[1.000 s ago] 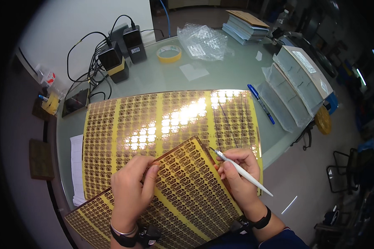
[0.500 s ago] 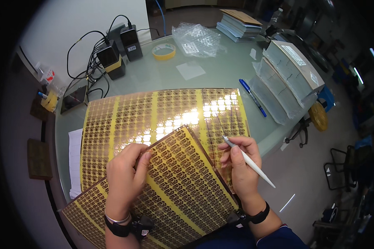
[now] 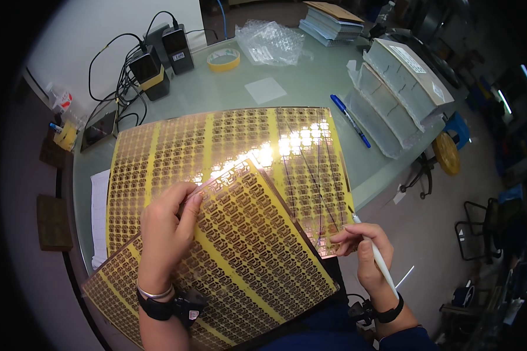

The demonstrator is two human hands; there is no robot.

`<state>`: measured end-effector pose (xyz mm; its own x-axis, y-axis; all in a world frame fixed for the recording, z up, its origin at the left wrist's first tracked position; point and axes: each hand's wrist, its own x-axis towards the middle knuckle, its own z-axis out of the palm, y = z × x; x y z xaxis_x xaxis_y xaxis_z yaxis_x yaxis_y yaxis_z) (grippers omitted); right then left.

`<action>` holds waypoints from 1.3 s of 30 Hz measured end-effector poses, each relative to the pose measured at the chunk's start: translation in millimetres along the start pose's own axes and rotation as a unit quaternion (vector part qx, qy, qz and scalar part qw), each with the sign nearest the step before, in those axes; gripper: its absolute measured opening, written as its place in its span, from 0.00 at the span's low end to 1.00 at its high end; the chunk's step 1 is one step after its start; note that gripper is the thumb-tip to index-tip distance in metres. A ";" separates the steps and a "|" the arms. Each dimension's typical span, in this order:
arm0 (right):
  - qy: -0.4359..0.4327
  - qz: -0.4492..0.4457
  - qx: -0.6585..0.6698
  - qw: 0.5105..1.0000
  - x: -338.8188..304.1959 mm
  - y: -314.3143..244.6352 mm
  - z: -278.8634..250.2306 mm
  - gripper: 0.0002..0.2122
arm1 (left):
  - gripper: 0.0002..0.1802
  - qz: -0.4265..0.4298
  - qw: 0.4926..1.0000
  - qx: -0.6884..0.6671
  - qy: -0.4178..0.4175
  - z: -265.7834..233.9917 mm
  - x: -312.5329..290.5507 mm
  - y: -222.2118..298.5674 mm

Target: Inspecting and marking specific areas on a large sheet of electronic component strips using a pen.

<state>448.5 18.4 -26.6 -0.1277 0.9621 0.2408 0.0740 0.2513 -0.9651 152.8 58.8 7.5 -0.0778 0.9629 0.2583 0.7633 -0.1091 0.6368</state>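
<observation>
Checking the top sheet [image 3: 240, 245] against the lower sheet [image 3: 228, 146].
Left hand [image 3: 167, 225] pinches the top sheet's edge; right hand [image 3: 363, 248] grips a pen [image 3: 380, 263]; next, likely marking needs a steady tip.

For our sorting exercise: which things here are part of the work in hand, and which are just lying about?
In use: left hand on top yellow sheet; lower yellow sheet; right hand holding white pen.

Lying about: tape roll, blue pen, bubble wrap, chargers, paper square.
</observation>
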 end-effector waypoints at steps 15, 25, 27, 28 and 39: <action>0.027 -0.082 -0.103 0.991 -18.8 16.4 16.9 0.10 | 0.08 0.012 1.000 -0.003 -0.008 -0.5 -0.3 0.1; -0.049 -0.106 -0.252 0.961 2.8 3.2 18.7 0.12 | 0.07 0.014 1.000 -0.011 -0.019 -1.1 -0.7 0.3; -0.050 -0.103 -0.251 0.961 2.8 3.6 18.0 0.11 | 0.07 0.018 1.000 -0.009 -0.018 -1.6 -0.9 0.2; -0.051 -0.105 -0.256 0.960 2.8 3.9 17.3 0.12 | 0.08 0.022 1.000 -0.008 -0.016 -1.4 -0.7 0.4; -0.039 -0.137 -0.258 0.956 4.9 9.3 21.5 0.12 | 0.08 0.020 1.000 -0.004 -0.019 -1.8 -1.0 0.9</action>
<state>427.3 23.2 -36.6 -0.2844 0.8470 0.4491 0.5028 0.5306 -0.6824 152.4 57.2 9.1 -0.0226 0.9665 0.2556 0.7606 -0.1493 0.6318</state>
